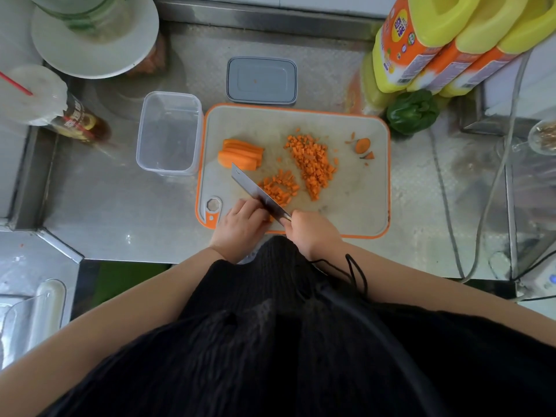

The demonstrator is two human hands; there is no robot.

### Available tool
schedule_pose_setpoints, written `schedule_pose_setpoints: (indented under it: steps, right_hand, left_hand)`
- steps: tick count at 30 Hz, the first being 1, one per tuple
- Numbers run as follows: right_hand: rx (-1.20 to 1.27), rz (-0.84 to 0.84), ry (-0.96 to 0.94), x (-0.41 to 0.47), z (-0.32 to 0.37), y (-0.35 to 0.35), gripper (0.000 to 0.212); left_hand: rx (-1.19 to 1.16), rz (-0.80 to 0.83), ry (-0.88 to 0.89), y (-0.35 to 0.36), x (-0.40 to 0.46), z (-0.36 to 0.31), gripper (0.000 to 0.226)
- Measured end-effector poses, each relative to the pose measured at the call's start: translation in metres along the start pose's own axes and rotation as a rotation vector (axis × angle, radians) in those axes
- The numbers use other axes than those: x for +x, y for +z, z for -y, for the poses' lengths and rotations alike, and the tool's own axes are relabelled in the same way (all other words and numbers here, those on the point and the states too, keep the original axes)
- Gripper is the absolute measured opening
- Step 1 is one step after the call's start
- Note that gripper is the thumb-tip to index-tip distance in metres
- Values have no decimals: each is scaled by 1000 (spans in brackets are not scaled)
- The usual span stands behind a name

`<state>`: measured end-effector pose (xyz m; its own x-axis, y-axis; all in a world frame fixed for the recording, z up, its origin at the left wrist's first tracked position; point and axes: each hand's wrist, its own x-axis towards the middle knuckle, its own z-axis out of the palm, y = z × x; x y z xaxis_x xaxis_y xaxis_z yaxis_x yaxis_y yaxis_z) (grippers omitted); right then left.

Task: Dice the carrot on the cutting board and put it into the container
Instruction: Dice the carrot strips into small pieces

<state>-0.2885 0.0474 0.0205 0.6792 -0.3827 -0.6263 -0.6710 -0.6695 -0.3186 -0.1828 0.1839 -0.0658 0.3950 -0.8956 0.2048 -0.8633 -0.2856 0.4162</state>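
Note:
A grey cutting board with an orange rim lies on the steel counter. On it are a stack of carrot slabs at the left, a large heap of diced carrot in the middle, a smaller heap of dice beside the blade, and carrot end scraps at the right. My right hand grips the handle of a cleaver, blade angled toward the far left. My left hand sits with curled fingers against the blade's left side; what it holds is hidden. An empty clear container stands left of the board.
A grey lid lies behind the board. A green pepper and yellow bottles stand at the back right. A drink cup and a jar with a white lid are at the back left. Cables run along the right.

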Motion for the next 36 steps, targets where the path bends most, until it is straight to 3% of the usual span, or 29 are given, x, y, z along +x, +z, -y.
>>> schedule_pose_setpoints:
  steps: [4, 9, 15, 20, 36]
  right_hand:
    - [-31, -1, 9, 6, 8, 3, 32]
    - [-84, -58, -33, 11, 13, 10, 40]
    - [116, -68, 28, 15, 4, -5, 41]
    - [59, -102, 5, 4, -2, 0, 44]
    - [-40, -15, 59, 5, 15, 6, 30]
  left_hand:
    - [-27, 17, -14, 2, -2, 4, 25]
    - [-42, -25, -12, 1, -1, 2, 26]
    - [-33, -75, -3, 1, -2, 1, 16]
    - [-47, -73, 17, -3, -2, 1, 22]
    - [-117, -62, 30, 4, -5, 12, 18]
